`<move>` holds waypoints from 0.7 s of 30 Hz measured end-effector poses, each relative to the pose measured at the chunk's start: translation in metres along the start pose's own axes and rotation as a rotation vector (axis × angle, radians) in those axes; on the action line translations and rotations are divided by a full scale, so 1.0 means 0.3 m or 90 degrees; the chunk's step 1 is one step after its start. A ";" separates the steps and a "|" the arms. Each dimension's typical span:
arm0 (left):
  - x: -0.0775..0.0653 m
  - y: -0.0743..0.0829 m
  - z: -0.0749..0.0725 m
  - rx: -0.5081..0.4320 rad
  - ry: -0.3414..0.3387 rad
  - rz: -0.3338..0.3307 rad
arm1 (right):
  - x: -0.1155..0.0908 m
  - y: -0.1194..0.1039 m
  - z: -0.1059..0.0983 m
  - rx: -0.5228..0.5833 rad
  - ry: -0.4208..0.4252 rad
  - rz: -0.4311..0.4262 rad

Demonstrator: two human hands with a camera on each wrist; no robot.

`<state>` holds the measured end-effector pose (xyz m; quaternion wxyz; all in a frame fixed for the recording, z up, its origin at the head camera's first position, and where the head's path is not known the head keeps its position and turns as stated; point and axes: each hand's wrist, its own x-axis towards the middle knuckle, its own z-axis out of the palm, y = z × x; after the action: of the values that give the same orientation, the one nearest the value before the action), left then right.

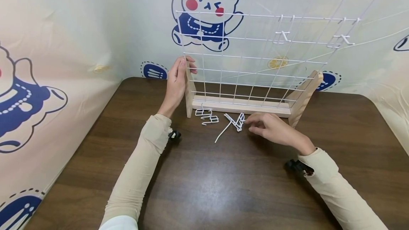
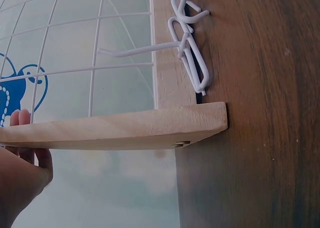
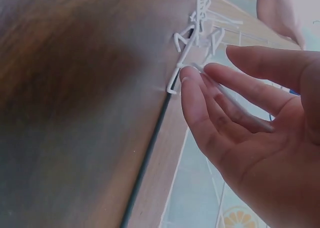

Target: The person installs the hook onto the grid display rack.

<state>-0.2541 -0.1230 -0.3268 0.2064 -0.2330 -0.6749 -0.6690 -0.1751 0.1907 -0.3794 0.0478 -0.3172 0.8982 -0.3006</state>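
White wire-grid rack with pale wooden supports fills the upper centre and right of the head frame, standing on the dark brown wood-grain counter; its wooden supports appear to keep the tall mesh upright. Left of centre, the left hand curls round the flat pale left side board, a narrow grip holding its edge, probably to steady the rack. Right of centre, the right hand has a wide, slack grip, thumb apart and fingers loosely bent, its fingertips touching a small heap of white long-pronged wire hooks. Another small white wire-hook cluster lies just left of it, both by the rack's base, seemingly for easy reach. At upper right, two hung white wire hooks hang by bent tops over a crossbar, which presumably bears their weight.
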 end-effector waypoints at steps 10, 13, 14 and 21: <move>0.000 0.002 0.000 0.000 -0.001 0.005 | -0.012 0.002 -0.060 0.008 0.008 0.011; 0.001 0.002 0.000 0.003 -0.003 0.005 | -0.020 -0.002 -0.081 -0.020 0.010 0.023; 0.000 0.001 0.000 0.003 -0.003 0.005 | -0.022 -0.004 -0.088 -0.032 0.006 0.029; 0.001 -0.001 -0.001 0.005 -0.003 0.003 | -0.043 -0.020 -0.124 -0.078 -0.048 0.040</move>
<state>-0.2545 -0.1231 -0.3270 0.2073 -0.2357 -0.6773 -0.6654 -0.1718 0.2136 -0.3471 0.0715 -0.3021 0.9221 -0.2311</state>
